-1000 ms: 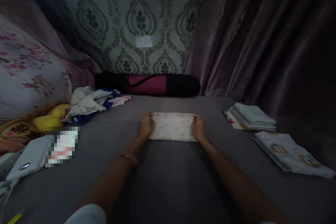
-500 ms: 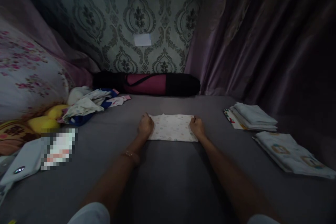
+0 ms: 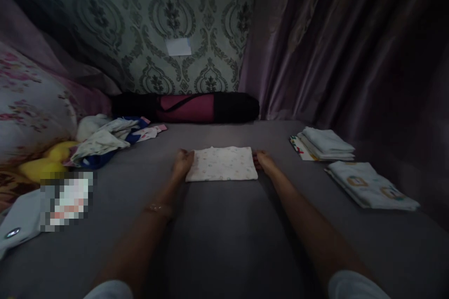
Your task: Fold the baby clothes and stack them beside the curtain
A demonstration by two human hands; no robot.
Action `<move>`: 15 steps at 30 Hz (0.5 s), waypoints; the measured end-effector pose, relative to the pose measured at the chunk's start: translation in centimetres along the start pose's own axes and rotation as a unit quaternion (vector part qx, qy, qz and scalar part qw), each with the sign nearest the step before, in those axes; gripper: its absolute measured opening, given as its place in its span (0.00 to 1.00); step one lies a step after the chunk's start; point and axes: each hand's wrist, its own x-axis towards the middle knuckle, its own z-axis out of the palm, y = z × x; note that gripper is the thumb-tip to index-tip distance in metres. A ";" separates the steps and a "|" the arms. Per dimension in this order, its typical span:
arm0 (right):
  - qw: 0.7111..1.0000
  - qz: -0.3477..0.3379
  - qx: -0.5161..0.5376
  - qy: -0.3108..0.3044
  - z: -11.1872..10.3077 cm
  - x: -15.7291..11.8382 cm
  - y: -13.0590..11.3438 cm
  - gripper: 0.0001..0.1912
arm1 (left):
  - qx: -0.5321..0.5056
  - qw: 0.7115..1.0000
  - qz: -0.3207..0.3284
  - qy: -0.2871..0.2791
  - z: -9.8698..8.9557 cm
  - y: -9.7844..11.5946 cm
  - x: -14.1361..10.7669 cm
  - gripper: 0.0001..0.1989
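Note:
A small white cloth with a faint scattered print (image 3: 221,164) lies folded into a flat rectangle on the grey bed sheet (image 3: 217,233). My left hand (image 3: 182,164) is closed at its left edge, fingers curled against the fabric. At the opposite edge is my right hand (image 3: 265,163), its fingers stretched toward the cloth's side and loosely apart. Whether those fingertips reach under the cloth cannot be made out.
Folded cloths (image 3: 328,144) are stacked at right, with a printed folded cloth (image 3: 373,187) nearer me. Rumpled clothes (image 3: 108,140), a yellow plush item (image 3: 44,168) and a white device (image 3: 23,217) lie left. A black and maroon long bag (image 3: 189,108) rests along the wall.
My right hand has loosened from the cloth's right edge and its fingers have straightened. The left hand stays at its edge. The whole view has shifted slightly.

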 end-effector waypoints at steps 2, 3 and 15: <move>0.999 0.038 0.020 -0.020 -0.9 -1.3 0.2 0.20 | -0.016 1.000 -0.004 -0.019 -1.2 -0.5 -0.7 0.12; 0.998 0.051 0.020 -0.029 -1.4 -2.0 0.4 0.19 | -0.022 0.999 -0.005 -0.033 -1.8 -0.8 -1.2 0.10; 0.994 0.036 -0.040 -0.096 -2.4 -7.6 2.3 0.12 | 0.008 0.992 -0.003 -0.127 -5.1 -1.1 -7.3 0.12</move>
